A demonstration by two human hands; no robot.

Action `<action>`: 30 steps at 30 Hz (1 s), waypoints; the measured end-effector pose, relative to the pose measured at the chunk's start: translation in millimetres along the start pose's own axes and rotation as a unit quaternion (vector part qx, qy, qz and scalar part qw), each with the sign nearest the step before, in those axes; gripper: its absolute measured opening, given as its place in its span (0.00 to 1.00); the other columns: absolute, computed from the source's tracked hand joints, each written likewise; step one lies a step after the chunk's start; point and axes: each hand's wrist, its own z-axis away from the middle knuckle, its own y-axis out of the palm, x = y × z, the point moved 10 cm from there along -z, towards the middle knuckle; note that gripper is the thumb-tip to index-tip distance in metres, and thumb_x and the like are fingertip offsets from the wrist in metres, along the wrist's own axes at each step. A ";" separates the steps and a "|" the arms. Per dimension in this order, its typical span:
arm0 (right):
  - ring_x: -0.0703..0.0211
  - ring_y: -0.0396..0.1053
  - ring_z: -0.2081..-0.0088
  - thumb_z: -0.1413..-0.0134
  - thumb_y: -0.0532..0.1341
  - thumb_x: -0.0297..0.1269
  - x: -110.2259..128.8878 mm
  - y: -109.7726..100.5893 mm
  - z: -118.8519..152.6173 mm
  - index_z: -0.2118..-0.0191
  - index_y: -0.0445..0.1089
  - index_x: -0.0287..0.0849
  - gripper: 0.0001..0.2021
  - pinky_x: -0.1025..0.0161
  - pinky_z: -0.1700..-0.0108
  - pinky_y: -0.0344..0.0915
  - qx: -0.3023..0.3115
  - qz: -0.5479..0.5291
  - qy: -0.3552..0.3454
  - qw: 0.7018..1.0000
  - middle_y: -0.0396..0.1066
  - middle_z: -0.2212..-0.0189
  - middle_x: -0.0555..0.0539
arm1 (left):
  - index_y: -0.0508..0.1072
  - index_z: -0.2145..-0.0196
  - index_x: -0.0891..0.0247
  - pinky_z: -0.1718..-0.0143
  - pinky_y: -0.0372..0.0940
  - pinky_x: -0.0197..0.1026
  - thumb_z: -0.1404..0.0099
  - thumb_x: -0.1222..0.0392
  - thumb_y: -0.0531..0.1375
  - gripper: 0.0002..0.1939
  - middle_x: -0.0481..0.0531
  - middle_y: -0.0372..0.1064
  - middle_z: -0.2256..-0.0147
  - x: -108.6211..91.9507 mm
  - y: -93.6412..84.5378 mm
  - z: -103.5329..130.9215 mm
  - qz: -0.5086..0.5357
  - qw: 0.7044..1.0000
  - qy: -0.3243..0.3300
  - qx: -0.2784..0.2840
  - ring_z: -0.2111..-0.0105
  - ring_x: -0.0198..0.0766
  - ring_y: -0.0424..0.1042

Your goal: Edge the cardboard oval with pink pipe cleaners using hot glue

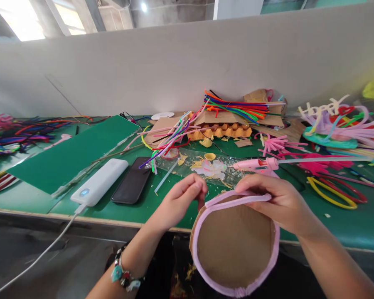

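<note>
A round cardboard piece [237,245] with a fuzzy lilac pipe cleaner [197,249] around its edge is tilted over the table's front edge. My right hand [276,201] grips its upper right rim, along with the loose end of the lilac strip that crosses the top. At the upper left of the rim is my left hand [187,195], its fingers curled and pressed together; whatever they may hold is hidden. Just beyond my right hand lies a pink glue gun [255,164] with a clear glue stick in its back.
A white power bank [99,182] with a cable and a black phone [132,180] lie at the left. Behind are an egg carton [220,132], colourful pipe cleaners [237,109] and cardboard scraps. Yellow and red loops [330,193] lie at the right.
</note>
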 end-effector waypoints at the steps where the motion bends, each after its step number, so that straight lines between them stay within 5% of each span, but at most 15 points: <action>1: 0.72 0.65 0.75 0.50 0.59 0.33 0.0 1.1 -0.1 0.68 0.69 0.45 0.03 0.76 0.74 0.60 0.004 0.002 0.000 1.000 0.71 0.75 0.54 | 0.64 0.72 0.64 0.75 0.53 0.33 0.41 0.52 0.55 0.11 0.44 0.57 0.76 0.9 6.2 1.3 0.006 1.000 -0.014 0.021 0.77 0.29 0.57; 11: 0.68 0.67 0.70 0.48 0.57 0.34 -3.2 13.4 -1.6 0.66 0.69 0.46 0.04 0.74 0.70 0.62 0.057 0.005 0.012 0.998 0.71 0.72 0.52 | 0.62 0.73 0.65 0.84 0.48 0.27 0.47 0.54 0.57 0.11 0.42 0.53 0.79 22.7 42.1 19.3 0.148 0.959 -0.148 0.189 0.83 0.24 0.51; 16: 0.68 0.68 0.69 0.48 0.57 0.35 -4.9 16.8 -0.7 0.66 0.69 0.46 0.05 0.73 0.68 0.63 0.063 0.000 0.020 0.998 0.72 0.71 0.52 | 0.62 0.73 0.66 0.82 0.53 0.25 0.52 0.58 0.59 0.11 0.43 0.58 0.78 29.3 46.8 21.7 0.203 0.940 -0.179 0.206 0.82 0.24 0.57; 30: 0.67 0.67 0.69 0.49 0.57 0.32 -1.5 18.6 0.0 0.66 0.69 0.45 0.05 0.72 0.68 0.62 0.075 0.032 0.034 0.996 0.70 0.71 0.52 | 0.63 0.74 0.65 0.80 0.54 0.26 0.54 0.59 0.61 0.11 0.43 0.59 0.77 30.6 46.8 22.3 0.172 0.945 -0.174 0.216 0.80 0.25 0.57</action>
